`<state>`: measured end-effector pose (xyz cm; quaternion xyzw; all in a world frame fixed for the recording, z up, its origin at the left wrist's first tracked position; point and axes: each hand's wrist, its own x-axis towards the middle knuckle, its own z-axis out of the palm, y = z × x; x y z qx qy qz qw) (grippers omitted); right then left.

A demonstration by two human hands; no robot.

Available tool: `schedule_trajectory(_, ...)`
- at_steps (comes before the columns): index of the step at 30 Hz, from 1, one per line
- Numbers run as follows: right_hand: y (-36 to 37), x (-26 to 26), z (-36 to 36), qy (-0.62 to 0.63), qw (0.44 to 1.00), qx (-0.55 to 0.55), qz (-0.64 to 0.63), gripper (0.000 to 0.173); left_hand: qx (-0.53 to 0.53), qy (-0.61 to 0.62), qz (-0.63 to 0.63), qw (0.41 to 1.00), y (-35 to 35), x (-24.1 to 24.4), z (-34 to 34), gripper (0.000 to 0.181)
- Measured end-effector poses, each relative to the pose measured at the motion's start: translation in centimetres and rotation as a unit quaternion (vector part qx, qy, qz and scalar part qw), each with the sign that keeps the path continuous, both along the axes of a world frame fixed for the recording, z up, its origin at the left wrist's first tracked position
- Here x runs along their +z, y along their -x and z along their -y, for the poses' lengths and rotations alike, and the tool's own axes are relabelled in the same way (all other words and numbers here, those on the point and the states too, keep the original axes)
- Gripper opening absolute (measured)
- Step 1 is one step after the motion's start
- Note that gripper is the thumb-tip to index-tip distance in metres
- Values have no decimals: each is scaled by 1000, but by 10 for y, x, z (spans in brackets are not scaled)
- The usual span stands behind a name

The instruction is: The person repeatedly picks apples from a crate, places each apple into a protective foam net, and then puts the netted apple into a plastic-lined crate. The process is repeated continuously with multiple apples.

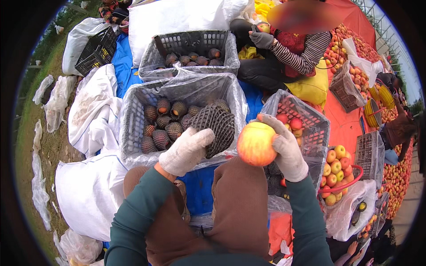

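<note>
In the head view, my left hand (186,151) wears a white knit glove and grips a black foam fruit net (216,128). The net bulges out over the near crate; whether anything is inside cannot be told. A bare red-and-yellow apple (256,143) is in my right hand (289,149), which is gloved too, with the fingers around its far and right sides. Net and apple are apart. Below the left hand, several net-wrapped apples (162,139) lie in a plastic-lined black crate (128,113). Unwrapped red apples (295,124) sit in a lined crate (313,123) at right.
Behind the near crate stands another lined crate (196,69) with wrapped apples. A seated person (293,53) holds an apple at upper right. White sacks (90,193) flank the left. A red-handled basket of apples (337,173) and large apple piles (396,179) are at right.
</note>
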<state>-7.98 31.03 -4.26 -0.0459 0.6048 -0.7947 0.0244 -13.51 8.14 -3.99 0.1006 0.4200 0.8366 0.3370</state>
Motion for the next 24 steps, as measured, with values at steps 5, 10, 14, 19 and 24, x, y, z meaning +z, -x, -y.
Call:
schedule_trajectory(5,67,-4,98,-191,980,-50,-14,45,0,308,-96,946,20,14,33,51)
schedule_trajectory(10,116,-20,136,-173,981,-51,-72,37,136,43,-52,988,45,-17,87,53)
schedule_trajectory(14,119,-44,171,95,993,65,-20,39,154,-213,52,963,46,-7,120,56)
schedule_trajectory(19,83,-53,208,-510,764,85,-385,61,59,-358,91,928,37,-18,132,51)
schedule_trajectory(24,85,-28,187,273,926,236,110,38,107,-317,53,941,19,-29,142,52)
